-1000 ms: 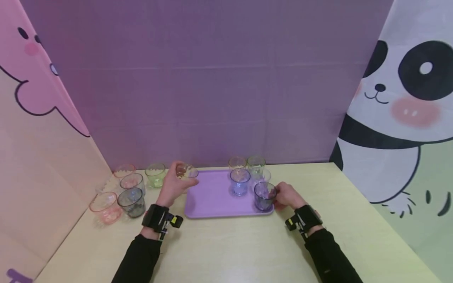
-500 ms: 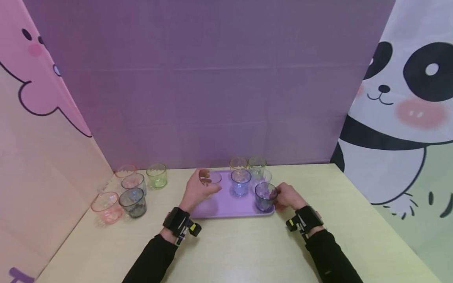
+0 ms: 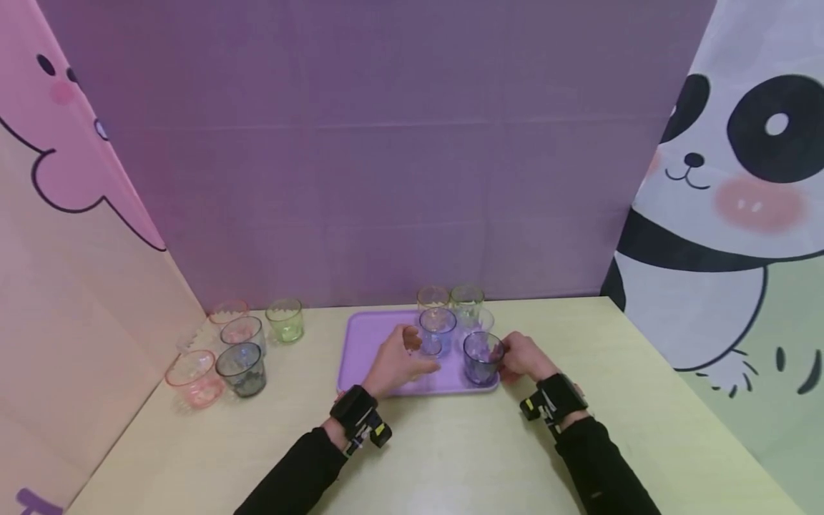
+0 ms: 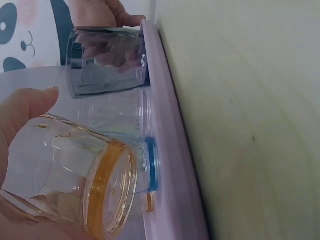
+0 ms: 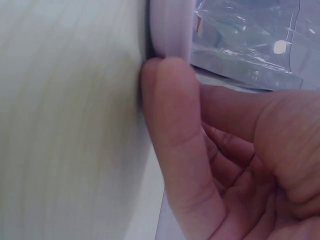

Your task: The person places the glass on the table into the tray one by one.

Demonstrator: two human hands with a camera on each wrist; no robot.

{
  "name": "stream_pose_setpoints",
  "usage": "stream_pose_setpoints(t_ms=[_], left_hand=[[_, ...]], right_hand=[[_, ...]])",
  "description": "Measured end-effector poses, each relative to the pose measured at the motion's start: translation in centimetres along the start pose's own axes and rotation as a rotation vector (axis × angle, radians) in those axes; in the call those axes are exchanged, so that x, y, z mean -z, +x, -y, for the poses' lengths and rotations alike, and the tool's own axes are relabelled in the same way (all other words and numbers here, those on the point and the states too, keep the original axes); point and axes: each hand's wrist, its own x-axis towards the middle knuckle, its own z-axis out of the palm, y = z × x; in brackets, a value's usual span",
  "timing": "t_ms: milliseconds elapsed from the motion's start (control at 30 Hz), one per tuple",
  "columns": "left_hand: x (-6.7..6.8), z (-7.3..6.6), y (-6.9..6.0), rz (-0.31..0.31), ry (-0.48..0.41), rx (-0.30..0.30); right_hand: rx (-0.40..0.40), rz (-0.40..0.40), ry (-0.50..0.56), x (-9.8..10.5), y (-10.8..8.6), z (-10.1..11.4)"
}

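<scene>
And here, in the middle of the frame, a clear glass with an amber base (image 4: 75, 170) is held by the left hand (image 3: 395, 363) over the lilac tray (image 3: 370, 329), the thumb set on one side and the fingers curled round the other. It is tilted in the left wrist view, and its base appears to be off the tray floor.

A light, rigid load, by the look of it: thin-walled, smooth, likely slippery if damp, and easily chipped at the rim. The grip is best kept on the side wall, low towards the thicker base, with no more than a gentle squeeze; the lip is better left untouched.

Close by, the blue glass (image 3: 438, 323) is overlapped in the head view; whether it is touched cannot be told. A knock there would be hard glass on hard glass.

Over to the right of centre, the tray's right edge is pinched by the right hand (image 3: 524, 356), just beside the dark glass (image 3: 483, 357). The tray seems stiff and light, apt to slide on the smooth table (image 3: 450, 458) if pushed, so its rim is sensibly held.
</scene>
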Motion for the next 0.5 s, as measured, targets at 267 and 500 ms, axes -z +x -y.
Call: stream_pose_setpoints(t_ms=[267, 500], left_hand=[[-0.9, 0.0, 0.0, 0.044, 0.030, 0.008], [-1.5, -0.1, -0.3, 0.038, 0.080, 0.049]], right_hand=[[0.000, 0.002, -0.002, 0.0, 0.1, -0.1], [0.017, 0.001, 0.005, 0.0, -0.1, 0.0]])
